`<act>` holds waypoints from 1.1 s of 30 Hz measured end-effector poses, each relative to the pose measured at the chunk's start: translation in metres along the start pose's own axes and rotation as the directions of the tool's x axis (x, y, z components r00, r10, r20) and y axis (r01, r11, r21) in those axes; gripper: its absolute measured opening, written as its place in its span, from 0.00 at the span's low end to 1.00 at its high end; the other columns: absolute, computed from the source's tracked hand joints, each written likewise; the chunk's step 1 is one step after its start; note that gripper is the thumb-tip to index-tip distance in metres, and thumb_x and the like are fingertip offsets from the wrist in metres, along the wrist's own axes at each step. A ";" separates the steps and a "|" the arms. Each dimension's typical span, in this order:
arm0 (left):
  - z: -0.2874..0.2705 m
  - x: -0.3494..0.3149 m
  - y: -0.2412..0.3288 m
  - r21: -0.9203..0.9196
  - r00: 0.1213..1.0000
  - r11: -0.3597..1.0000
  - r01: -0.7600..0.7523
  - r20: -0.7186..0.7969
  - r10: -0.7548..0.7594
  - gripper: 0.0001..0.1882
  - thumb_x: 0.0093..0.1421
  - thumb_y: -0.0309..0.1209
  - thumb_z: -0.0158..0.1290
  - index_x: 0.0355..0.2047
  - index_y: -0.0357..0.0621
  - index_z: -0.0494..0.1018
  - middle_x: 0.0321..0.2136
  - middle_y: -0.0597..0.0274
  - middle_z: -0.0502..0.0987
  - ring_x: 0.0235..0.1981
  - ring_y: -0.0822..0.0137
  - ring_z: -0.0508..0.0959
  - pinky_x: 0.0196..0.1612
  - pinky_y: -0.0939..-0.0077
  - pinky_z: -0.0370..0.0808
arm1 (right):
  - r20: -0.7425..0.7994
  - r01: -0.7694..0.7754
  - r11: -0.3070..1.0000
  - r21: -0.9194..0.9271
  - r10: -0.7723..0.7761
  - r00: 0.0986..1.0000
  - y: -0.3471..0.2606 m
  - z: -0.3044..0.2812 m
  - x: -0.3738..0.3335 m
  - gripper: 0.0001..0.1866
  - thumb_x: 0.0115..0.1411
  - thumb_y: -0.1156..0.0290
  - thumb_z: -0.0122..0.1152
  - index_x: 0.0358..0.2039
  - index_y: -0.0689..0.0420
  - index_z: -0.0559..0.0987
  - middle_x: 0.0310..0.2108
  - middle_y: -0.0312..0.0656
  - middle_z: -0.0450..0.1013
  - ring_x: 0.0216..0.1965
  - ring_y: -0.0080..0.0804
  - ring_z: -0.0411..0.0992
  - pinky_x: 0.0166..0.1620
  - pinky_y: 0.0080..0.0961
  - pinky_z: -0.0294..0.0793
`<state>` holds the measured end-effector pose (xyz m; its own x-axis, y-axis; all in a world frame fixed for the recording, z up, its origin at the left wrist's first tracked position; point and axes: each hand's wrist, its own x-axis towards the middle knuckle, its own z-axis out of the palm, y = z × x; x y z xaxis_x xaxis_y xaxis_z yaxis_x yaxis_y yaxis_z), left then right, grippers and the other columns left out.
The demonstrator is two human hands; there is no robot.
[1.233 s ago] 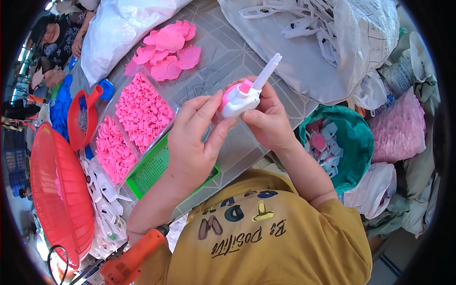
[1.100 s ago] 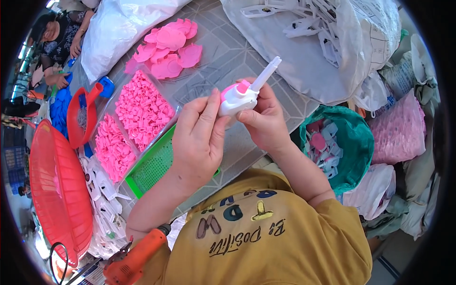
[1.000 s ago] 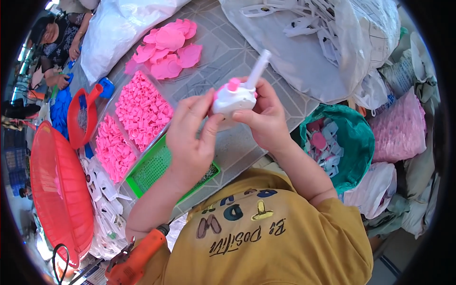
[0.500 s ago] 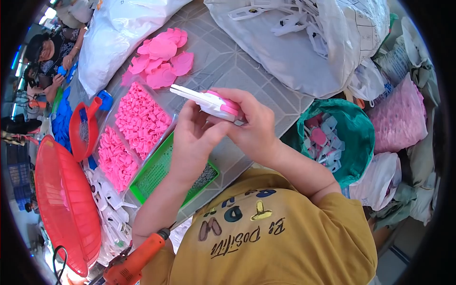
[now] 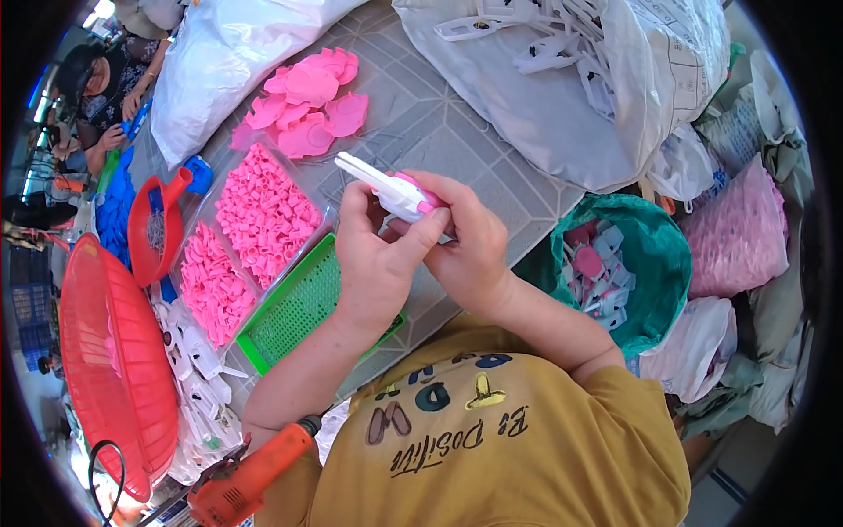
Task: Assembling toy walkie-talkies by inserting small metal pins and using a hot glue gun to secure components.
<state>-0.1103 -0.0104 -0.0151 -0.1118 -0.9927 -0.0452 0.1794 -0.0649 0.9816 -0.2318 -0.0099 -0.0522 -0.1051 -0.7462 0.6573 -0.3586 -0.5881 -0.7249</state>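
Observation:
A white plastic part with a pink rounded cap (image 5: pixel 379 183) is held up over the grey table between both my hands. Its long white end, split into two layers, points up and left. My left hand (image 5: pixel 376 263) grips it from below, thumb pressed on the near side by the pink cap. Around the rounded end, the fingers of my right hand (image 5: pixel 474 230) are closed. The palms hide part of its underside. Flat pink plastic pieces (image 5: pixel 309 86) lie in a pile beyond my left hand. Left of that hand, a clear divided tray (image 5: pixel 327 220) holds small pink parts.
A green perforated basket (image 5: pixel 285 329) sits by my left forearm, near an orange power screwdriver (image 5: pixel 255 474). Red basins (image 5: pixel 145 369) stand at left. White parts fill a large bag (image 5: pixel 527 114) at the back; a green-lined bin (image 5: pixel 659 263) stands right. Another person (image 5: pixel 105 88) works far left.
The plastic part has tipped more steeply, its rounded end lower and turned. Both hands have stayed closed on it, with my left hand shifting slightly right. The whole view has moved a little.

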 end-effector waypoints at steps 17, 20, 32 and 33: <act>-0.228 -0.140 0.063 -0.330 0.919 0.888 -0.319 0.122 0.376 0.31 0.61 0.60 0.53 0.46 0.44 0.75 0.23 0.69 0.64 0.22 0.70 0.62 0.42 0.62 0.67 | 0.674 -0.888 0.119 0.445 0.609 0.419 0.008 -0.001 -0.034 0.26 0.63 0.65 0.63 0.57 0.64 0.68 0.45 0.47 0.77 0.41 0.35 0.78 0.45 0.31 0.79; -0.238 -0.208 0.056 -0.194 0.904 0.896 -0.399 0.078 0.419 0.42 0.48 0.66 0.63 0.51 0.47 0.72 0.36 0.63 0.69 0.32 0.67 0.69 0.41 0.61 0.66 | 0.701 -0.904 0.099 0.415 0.600 0.387 0.011 0.006 -0.041 0.26 0.63 0.65 0.63 0.57 0.63 0.68 0.44 0.47 0.77 0.40 0.34 0.78 0.44 0.30 0.79; -0.163 -0.131 0.031 0.083 0.812 0.821 -0.565 -0.120 0.571 0.36 0.54 0.48 0.58 0.55 0.35 0.68 0.26 0.60 0.74 0.30 0.62 0.75 0.52 0.52 0.70 | 0.676 -0.937 0.097 0.335 0.668 0.311 0.015 0.011 -0.044 0.28 0.62 0.67 0.66 0.58 0.64 0.69 0.44 0.41 0.76 0.40 0.26 0.77 0.40 0.26 0.78; -0.159 -0.121 0.027 0.052 0.838 0.842 -0.537 -0.084 0.540 0.31 0.52 0.41 0.57 0.52 0.33 0.68 0.26 0.60 0.74 0.30 0.62 0.74 0.50 0.55 0.70 | 0.672 -0.935 0.110 0.338 0.667 0.322 0.014 0.012 -0.044 0.27 0.61 0.67 0.66 0.58 0.64 0.69 0.43 0.41 0.76 0.39 0.26 0.77 0.39 0.26 0.78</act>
<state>0.0637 0.0919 -0.0128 0.0856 -0.8751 0.4764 0.1601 0.4840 0.8603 -0.2211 0.0106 -0.0935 0.3503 -0.8419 -0.4105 0.3720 0.5273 -0.7639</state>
